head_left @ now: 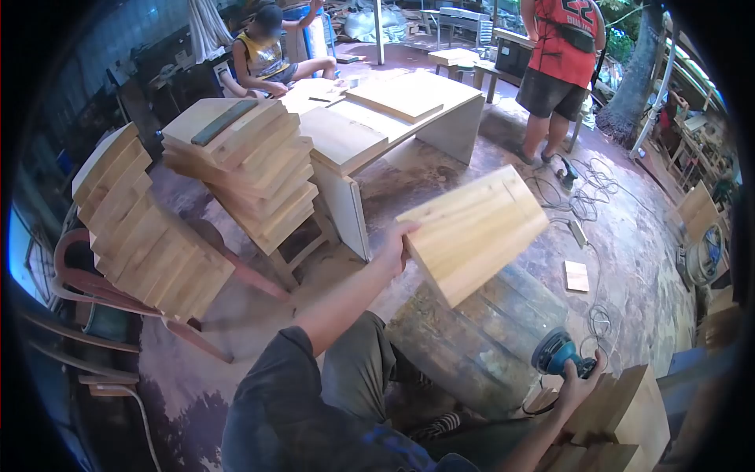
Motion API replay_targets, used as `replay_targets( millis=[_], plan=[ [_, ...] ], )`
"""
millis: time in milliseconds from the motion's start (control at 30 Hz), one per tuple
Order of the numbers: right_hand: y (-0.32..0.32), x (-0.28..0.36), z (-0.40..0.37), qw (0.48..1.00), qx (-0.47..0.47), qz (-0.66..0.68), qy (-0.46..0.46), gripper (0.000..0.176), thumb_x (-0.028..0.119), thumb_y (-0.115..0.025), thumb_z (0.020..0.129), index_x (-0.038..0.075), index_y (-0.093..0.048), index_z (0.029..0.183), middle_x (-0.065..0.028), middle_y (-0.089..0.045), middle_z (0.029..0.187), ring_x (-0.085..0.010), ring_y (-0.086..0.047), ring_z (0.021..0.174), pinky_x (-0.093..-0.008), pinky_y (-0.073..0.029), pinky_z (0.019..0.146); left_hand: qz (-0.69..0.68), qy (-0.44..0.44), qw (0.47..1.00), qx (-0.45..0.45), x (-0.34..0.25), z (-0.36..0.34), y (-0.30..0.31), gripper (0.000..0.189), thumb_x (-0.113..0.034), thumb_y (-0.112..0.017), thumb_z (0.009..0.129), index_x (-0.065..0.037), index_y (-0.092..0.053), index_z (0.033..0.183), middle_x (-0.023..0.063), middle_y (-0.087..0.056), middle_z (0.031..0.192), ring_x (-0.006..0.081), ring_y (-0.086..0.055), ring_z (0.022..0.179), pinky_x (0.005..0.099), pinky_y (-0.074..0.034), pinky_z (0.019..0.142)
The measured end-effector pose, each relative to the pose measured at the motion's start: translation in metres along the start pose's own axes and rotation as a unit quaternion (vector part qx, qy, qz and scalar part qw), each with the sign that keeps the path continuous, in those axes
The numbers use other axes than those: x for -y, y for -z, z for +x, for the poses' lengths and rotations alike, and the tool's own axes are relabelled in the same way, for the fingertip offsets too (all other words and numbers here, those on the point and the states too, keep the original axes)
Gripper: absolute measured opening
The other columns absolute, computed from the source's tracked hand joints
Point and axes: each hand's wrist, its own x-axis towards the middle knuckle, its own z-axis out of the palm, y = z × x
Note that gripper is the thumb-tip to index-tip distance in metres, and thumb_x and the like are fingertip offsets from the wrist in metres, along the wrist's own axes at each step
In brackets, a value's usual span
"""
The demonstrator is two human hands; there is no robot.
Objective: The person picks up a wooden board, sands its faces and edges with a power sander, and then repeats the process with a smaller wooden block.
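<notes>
A pale wooden board (480, 232) is tilted in the air in front of me, its left edge in the grip of my left hand (399, 247). My right hand (580, 383) is closed around a teal power sander (560, 354), whose round pad faces left. Below the board lies a worn, stained work surface (480, 338). Close to my right hand, at the lower right, more wooden boards (637, 409) are piled.
Stacked boards (252, 165) stand at the left, and others (149, 236) lean on a red chair (75, 271). Behind is a wooden table (448, 90). One person (271, 55) sits behind it; another (558, 63) stands near cables (590, 189) and a floor sander (566, 171).
</notes>
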Motion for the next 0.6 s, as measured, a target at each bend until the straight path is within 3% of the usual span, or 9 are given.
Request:
replay_targets(
  millis=[67,100,167,300,367,400,600],
  plan=[
    [0.003,-0.007,-0.015,0.998,-0.01,-0.062,-0.007,0.084,-0.005,-0.084,0.078,0.007,-0.059,0.157,-0.0086,-0.06,0.144,-0.0232,-0.061,0.123,-0.037,-0.049,0.112,-0.054,-0.012,0.998,-0.023,-0.012,-0.002,-0.003,0.053,-0.035,-0.071,0.096,-0.006,-0.066,0.141,0.0098,-0.079,0.128,0.0256,-0.077,0.116,0.042,-0.062,0.098],
    [-0.019,-0.009,0.015,0.999,-0.015,-0.05,0.016,0.084,-0.005,-0.084,0.078,0.007,-0.059,0.157,-0.0086,-0.06,0.144,-0.0232,-0.061,0.123,-0.037,-0.049,0.112,-0.062,-0.033,0.997,-0.01,-0.024,0.033,-0.022,0.053,-0.035,-0.071,0.096,-0.006,-0.066,0.141,0.0098,-0.079,0.128,0.0256,-0.077,0.116,0.042,-0.062,0.098],
    [-0.022,-0.001,-0.017,0.997,0.003,-0.076,0.004,0.083,-0.005,-0.085,0.077,0.006,-0.061,0.156,-0.0095,-0.061,0.14,-0.0232,-0.061,0.122,-0.0367,-0.049,0.111,-0.108,-0.058,0.986,-0.109,-0.024,0.029,-0.019,0.047,-0.034,-0.072,0.097,-0.007,-0.068,0.135,0.0088,-0.079,0.127,0.0238,-0.077,0.115,0.0406,-0.062,0.094],
    [-0.036,-0.002,-0.03,0.993,0.011,-0.117,0.013,0.084,-0.003,-0.086,0.073,0.006,-0.063,0.153,-0.0089,-0.063,0.137,-0.0239,-0.061,0.124,-0.0383,-0.048,0.113,-0.179,-0.098,0.969,-0.14,-0.031,0.054,-0.018,0.044,-0.033,-0.073,0.097,-0.007,-0.068,0.132,0.0078,-0.079,0.124,0.023,-0.077,0.11,0.04,-0.062,0.091],
    [-0.037,-0.002,-0.037,0.993,0.017,-0.115,0.014,0.084,-0.003,-0.086,0.072,0.006,-0.064,0.152,-0.0093,-0.064,0.139,-0.0245,-0.062,0.126,-0.039,-0.048,0.114,-0.244,-0.152,0.943,-0.169,-0.027,0.064,-0.017,0.041,-0.029,-0.078,0.096,-0.009,-0.068,0.13,0.0064,-0.076,0.118,0.0196,-0.075,0.103,0.0372,-0.06,0.083],
    [-0.036,-0.003,-0.039,0.993,0.022,-0.111,0.017,0.084,-0.002,-0.086,0.071,0.006,-0.065,0.151,-0.0096,-0.064,0.14,-0.0251,-0.062,0.127,-0.0397,-0.048,0.115,-0.239,-0.175,0.936,-0.192,-0.029,0.065,-0.022,0.043,-0.029,-0.074,0.098,-0.006,-0.066,0.134,0.0077,-0.075,0.125,0.0228,-0.072,0.116,0.0386,-0.059,0.1],
    [-0.031,-0.014,-0.045,0.99,0.04,-0.132,0.003,0.085,-0.003,-0.086,0.07,0.005,-0.064,0.153,-0.0081,-0.063,0.144,-0.0247,-0.061,0.131,-0.0387,-0.045,0.118,-0.29,-0.281,0.878,-0.257,-0.05,0.117,-0.011,0.044,-0.029,-0.071,0.103,-0.004,-0.063,0.138,0.0107,-0.068,0.136,0.0253,-0.066,0.126,0.0392,-0.054,0.109]
  ],
)
